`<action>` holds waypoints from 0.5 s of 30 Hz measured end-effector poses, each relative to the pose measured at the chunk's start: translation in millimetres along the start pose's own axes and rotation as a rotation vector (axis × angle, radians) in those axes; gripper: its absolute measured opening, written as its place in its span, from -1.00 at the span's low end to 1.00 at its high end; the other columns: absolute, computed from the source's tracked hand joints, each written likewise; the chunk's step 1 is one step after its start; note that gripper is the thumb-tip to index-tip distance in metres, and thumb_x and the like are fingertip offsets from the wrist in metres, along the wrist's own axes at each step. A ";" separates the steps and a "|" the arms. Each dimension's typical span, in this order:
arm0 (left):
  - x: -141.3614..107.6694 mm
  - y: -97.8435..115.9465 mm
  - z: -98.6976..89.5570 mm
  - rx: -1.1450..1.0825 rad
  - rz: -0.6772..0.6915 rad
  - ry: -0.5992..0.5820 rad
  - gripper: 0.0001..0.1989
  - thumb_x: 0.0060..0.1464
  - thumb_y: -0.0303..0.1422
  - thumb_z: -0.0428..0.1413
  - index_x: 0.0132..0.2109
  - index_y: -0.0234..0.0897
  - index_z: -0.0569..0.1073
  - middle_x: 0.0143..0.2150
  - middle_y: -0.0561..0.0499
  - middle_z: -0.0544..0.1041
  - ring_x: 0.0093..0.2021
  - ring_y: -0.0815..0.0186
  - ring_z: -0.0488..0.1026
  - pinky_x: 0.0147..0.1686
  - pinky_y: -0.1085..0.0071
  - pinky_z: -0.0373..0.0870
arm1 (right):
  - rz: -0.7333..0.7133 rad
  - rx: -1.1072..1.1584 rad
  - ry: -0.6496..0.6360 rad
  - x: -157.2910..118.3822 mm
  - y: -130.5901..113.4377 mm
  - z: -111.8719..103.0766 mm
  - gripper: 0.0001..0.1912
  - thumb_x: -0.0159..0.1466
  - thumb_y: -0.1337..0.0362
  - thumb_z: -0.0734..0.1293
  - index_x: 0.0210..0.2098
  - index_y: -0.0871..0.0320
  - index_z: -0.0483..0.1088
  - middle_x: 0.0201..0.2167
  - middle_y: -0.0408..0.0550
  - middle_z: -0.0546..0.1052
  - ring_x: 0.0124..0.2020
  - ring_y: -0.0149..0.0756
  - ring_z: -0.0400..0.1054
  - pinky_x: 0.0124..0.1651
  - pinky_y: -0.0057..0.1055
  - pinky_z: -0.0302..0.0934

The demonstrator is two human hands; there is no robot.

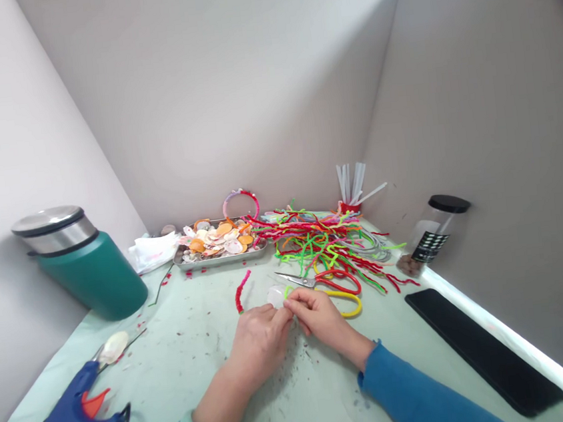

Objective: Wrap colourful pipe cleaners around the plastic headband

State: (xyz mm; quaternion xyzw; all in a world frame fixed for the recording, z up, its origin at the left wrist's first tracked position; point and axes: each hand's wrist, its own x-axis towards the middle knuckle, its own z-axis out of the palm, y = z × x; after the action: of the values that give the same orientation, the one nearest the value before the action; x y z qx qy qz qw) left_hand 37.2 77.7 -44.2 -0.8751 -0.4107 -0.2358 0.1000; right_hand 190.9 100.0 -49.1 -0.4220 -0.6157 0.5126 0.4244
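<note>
My left hand (262,337) is closed around the end of a curved hoop piece wrapped in pink and red pipe cleaner (241,290), which sticks up behind its knuckles. Meeting it at the fingertips, my right hand (317,311) pinches a light green pipe cleaner (288,291). Most of what lies between the fingers is hidden. A small clear round piece (275,296) shows just beyond the hands. Red-handled scissors (339,281) and a yellow-handled pair (347,303) lie right behind my right hand.
A heap of coloured pipe cleaners (324,236) lies behind the scissors. Left of it are a metal tray (216,263) of shells and a wrapped hoop (256,203). A blue glue gun (67,421), green bottle (100,277), glue sticks (357,179), jar (430,235) and black slab (482,348) surround the workspace.
</note>
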 end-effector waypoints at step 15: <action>0.3 -3.4 8.1 -0.144 -0.322 0.037 -0.97 0.11 -0.39 -0.01 -0.26 -0.23 0.30 -0.44 0.05 0.54 -0.44 0.30 0.49 -0.49 0.47 0.24 | -0.185 -0.098 0.014 -3.5 5.8 0.8 -0.83 0.25 0.20 0.20 -0.38 0.15 0.30 -0.72 -0.29 0.23 -0.68 -0.48 0.10 -0.58 -0.55 0.00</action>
State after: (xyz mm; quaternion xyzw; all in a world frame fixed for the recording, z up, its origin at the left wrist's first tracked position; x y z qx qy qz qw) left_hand 37.4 83.0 -51.1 -0.7984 -0.5257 -0.2935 0.0055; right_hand 191.6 97.1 -55.3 -0.3872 -0.6734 0.4374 0.4531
